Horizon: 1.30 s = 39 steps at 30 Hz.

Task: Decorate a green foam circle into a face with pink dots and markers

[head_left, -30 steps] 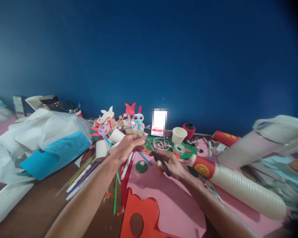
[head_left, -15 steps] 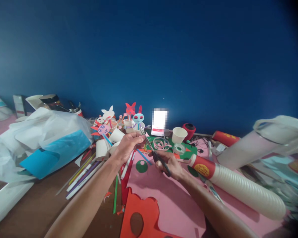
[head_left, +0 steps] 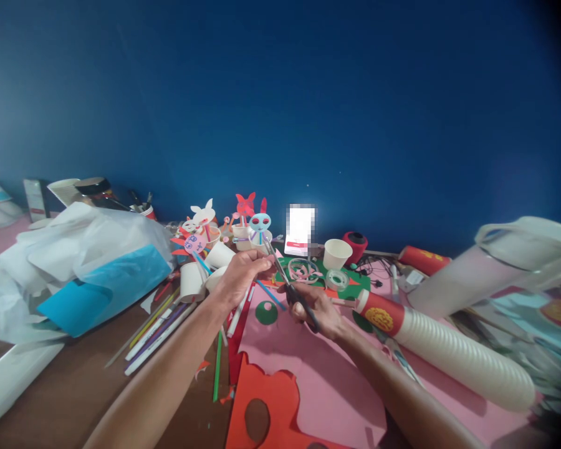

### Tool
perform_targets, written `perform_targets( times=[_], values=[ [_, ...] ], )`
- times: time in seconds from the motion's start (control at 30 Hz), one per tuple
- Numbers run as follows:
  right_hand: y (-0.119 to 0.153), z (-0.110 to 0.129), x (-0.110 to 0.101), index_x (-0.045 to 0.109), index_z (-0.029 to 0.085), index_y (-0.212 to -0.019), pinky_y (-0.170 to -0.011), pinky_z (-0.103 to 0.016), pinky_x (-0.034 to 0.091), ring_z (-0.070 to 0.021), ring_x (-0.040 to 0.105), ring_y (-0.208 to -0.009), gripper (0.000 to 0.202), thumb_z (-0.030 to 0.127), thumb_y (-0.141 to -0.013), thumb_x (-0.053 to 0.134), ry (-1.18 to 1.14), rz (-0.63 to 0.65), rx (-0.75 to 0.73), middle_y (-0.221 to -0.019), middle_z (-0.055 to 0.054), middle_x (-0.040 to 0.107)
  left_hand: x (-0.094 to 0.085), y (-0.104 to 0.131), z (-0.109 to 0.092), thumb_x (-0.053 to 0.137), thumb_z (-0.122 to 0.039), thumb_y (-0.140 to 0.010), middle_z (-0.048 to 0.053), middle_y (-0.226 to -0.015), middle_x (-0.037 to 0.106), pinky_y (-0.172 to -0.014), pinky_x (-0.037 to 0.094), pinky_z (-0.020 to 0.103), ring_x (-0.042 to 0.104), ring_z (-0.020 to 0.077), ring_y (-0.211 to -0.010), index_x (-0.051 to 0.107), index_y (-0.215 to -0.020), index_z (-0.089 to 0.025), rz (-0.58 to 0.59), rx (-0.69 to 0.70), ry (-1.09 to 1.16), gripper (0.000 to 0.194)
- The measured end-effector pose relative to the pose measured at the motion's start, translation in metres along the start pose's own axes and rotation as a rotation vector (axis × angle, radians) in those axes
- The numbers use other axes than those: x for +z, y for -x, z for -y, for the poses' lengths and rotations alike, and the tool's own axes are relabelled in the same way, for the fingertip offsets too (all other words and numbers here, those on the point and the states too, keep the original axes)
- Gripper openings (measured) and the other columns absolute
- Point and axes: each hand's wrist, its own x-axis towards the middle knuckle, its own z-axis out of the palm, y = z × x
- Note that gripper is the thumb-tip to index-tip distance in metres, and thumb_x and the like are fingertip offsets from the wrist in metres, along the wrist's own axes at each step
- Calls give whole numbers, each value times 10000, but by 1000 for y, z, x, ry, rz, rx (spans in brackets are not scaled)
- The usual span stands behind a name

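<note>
In my right hand (head_left: 318, 307) is a pair of scissors (head_left: 303, 307) with black handles, its metal blades pointing up and away from me. My left hand (head_left: 245, 274) is closed in a pinch beside the blades; whatever is between its fingertips is too small to make out. Below both hands lies a pink sheet (head_left: 327, 380) with a green paper circle (head_left: 266, 313) on it. An orange sheet with cut-out holes (head_left: 280, 393) overlaps its near left part. Just beyond my left hand stands a blue paper figure (head_left: 260, 222) in a cup.
A long stack of paper cups (head_left: 467, 355) lies at the right, near a translucent jug (head_left: 462, 280). Left are markers (head_left: 156, 337) and a plastic bag (head_left: 88, 249). At the back are a lit phone (head_left: 300, 227), a paper cup (head_left: 337, 254) and a tape roll (head_left: 337, 280).
The scissors have tilted very slightly in my right hand, their blades shifting a little beside my left fingertips. The things on the table stay where they were.
</note>
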Motion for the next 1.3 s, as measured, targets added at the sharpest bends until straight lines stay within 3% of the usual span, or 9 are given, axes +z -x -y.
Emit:
perform_targets(
  times=[0.47,1.03,1.3],
  values=[
    [0,3,0,591,119,-969,-436,-206,347,-77,408,-440,443,457,-684,583,-2,-27,20,-520,42,452,-4,1,-1,610,-187,-655,-11,-594,630,-625,444,253,589,115,-574,599,-645,-139,38,7,-4,50],
    [1,7,2,603,110,-953,-410,-196,330,-67,389,-427,484,492,-657,600,7,-23,52,-529,40,444,-10,0,-6,634,-174,-616,2,-583,626,-639,433,262,575,114,-572,588,-610,-135,80,-35,1,60],
    [0,9,1,601,117,-930,-421,-205,330,-71,397,-428,450,474,-656,601,-25,-42,59,-522,44,450,-6,2,-5,642,-245,-666,3,-613,625,-626,422,245,568,108,-585,608,-695,-133,107,-3,-8,120]
  ],
)
